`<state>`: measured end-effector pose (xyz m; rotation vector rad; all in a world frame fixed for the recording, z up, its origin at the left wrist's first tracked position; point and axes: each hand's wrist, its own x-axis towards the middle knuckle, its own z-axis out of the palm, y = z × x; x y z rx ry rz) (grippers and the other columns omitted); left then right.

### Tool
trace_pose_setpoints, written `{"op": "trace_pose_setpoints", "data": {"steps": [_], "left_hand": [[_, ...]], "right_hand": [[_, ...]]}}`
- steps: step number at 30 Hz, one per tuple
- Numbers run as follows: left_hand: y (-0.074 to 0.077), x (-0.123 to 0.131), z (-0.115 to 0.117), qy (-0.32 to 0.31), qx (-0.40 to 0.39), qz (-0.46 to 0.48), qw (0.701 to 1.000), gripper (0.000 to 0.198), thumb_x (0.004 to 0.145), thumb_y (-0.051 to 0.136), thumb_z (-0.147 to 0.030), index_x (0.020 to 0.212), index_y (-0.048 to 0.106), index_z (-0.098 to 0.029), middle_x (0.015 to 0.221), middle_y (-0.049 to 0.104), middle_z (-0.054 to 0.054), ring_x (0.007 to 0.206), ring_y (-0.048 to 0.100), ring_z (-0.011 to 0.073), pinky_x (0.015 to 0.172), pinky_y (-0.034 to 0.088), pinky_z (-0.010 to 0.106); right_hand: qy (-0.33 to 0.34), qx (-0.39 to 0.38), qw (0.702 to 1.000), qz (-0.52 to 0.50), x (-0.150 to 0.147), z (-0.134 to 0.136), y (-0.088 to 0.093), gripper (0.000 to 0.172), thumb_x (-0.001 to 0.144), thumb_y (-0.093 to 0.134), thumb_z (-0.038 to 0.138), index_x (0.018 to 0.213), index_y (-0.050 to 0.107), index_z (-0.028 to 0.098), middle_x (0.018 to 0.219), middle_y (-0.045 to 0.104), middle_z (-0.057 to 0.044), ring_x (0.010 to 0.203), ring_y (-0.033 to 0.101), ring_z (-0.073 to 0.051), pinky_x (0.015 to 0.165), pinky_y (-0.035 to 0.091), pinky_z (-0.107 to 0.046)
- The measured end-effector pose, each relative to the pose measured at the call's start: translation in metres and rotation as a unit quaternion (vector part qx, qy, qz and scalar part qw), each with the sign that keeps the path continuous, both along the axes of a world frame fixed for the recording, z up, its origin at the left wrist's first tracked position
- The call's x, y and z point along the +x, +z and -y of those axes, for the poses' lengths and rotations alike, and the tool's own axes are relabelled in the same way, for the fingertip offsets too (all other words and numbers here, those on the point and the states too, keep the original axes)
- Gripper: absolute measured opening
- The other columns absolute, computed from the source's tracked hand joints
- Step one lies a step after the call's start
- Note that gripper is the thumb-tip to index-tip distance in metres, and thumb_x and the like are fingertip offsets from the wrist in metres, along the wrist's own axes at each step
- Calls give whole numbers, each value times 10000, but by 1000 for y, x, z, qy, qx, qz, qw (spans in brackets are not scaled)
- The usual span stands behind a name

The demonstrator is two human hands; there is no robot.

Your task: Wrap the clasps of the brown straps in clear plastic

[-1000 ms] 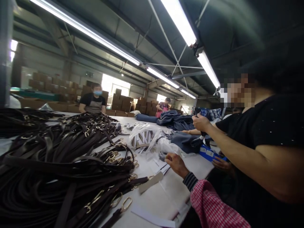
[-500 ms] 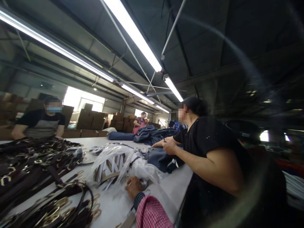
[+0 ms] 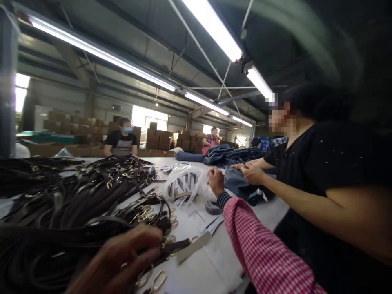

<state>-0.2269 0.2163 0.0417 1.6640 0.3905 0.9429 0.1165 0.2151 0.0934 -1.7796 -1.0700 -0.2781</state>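
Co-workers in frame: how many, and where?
3: a worker in a black top close by on the right; a worker in a grey apron behind the dark straps; a worker in a pink apron beyond the blue fabric. Others may be hidden.

The right arm (image 3: 257,241) stretches forward, right hand (image 3: 216,182) loosely curled, while the blurred left hand (image 3: 114,255) hangs nearer, half-bent.
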Motion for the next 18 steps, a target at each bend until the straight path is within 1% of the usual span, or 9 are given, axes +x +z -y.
{"op": "trace_pose_setpoints", "data": {"steps": [2, 3, 5, 7, 9, 11, 13, 15, 18], "left_hand": [[18, -13, -22, 80, 30, -9, 996, 327, 688, 897, -462, 908, 786, -248, 902, 763, -21, 851, 679, 242, 657, 550, 316], [30, -13, -34, 110, -3, 11, 994, 353, 672, 912, -399, 944, 780, -216, 916, 765, 12, 850, 693, 254, 630, 549, 304], [53, -7, -56, 146, -93, 107, 979, 224, 826, 775, -355, 971, 736, -188, 1024, 762, 54, 951, 718, 250, 678, 571, 299], [68, 5, -64, 146, -134, 170, 965, 171, 904, 663, -308, 1029, 692, -195, 1171, 733, 68, 1071, 701, 230, 738, 584, 294], [72, 18, -55, 120, -122, 171, 970, 319, 861, 723, -293, 1163, 658, -213, 1324, 672, 93, 1154, 669, 264, 751, 603, 323], [68, 29, -34, 84, -74, 127, 986, 621, 769, 836, -312, 1335, 589, -243, 1428, 600, 131, 1204, 636, 326, 722, 620, 356], [62, 37, -12, 38, -13, 69, 997, 758, 735, 873, -379, 1407, 543, -263, 1429, 594, 139, 1208, 625, 341, 685, 616, 342], [57, 38, 5, -2, 23, 42, 999, 621, 762, 835, -475, 1294, 634, -227, 1290, 673, 112, 1119, 653, 313, 673, 603, 323], [51, 22, 21, 5, 51, 20, 998, 456, 819, 722, -609, 890, 753, -159, 911, 738, 66, 872, 678, 257, 697, 597, 339]], "right_hand": [[31, 54, 998, -26, -17, -9, 17, 150, 1032, 572, 269, 1006, 634, 135, 874, 674, -10, 655, 649, -113, 632, 560, -255], [54, 83, 995, -28, -27, -11, 31, 135, 1027, 541, 236, 955, 609, 145, 827, 659, 7, 597, 633, -97, 583, 529, -226], [112, 135, 984, -25, -48, -10, 60, 126, 1006, 497, 213, 903, 560, 173, 794, 651, 23, 546, 630, -82, 510, 473, -188], [173, 160, 972, -16, -72, -1, 85, 110, 976, 520, 239, 881, 546, 191, 777, 663, 29, 534, 641, -83, 453, 431, -171], [259, 143, 955, -5, -96, 13, 99, 134, 933, 600, 295, 852, 574, 191, 732, 674, 25, 506, 639, -95, 401, 394, -170], [372, 98, 923, -3, -118, 30, 103, 209, 872, 700, 362, 815, 616, 180, 690, 677, 15, 489, 633, -105, 373, 375, -173], [467, 65, 881, -25, -140, 46, 98, 266, 829, 762, 405, 801, 646, 167, 673, 671, 7, 510, 632, -108, 381, 384, -174], [517, 52, 853, -59, -158, 61, 88, 274, 822, 783, 405, 801, 664, 159, 657, 651, 16, 531, 611, -99, 416, 409, -176], [562, 47, 821, -95, -176, 81, 64, 274, 825, 804, 404, 847, 690, 155, 717, 651, 18, 584, 579, -86, 510, 458, -193]]}}
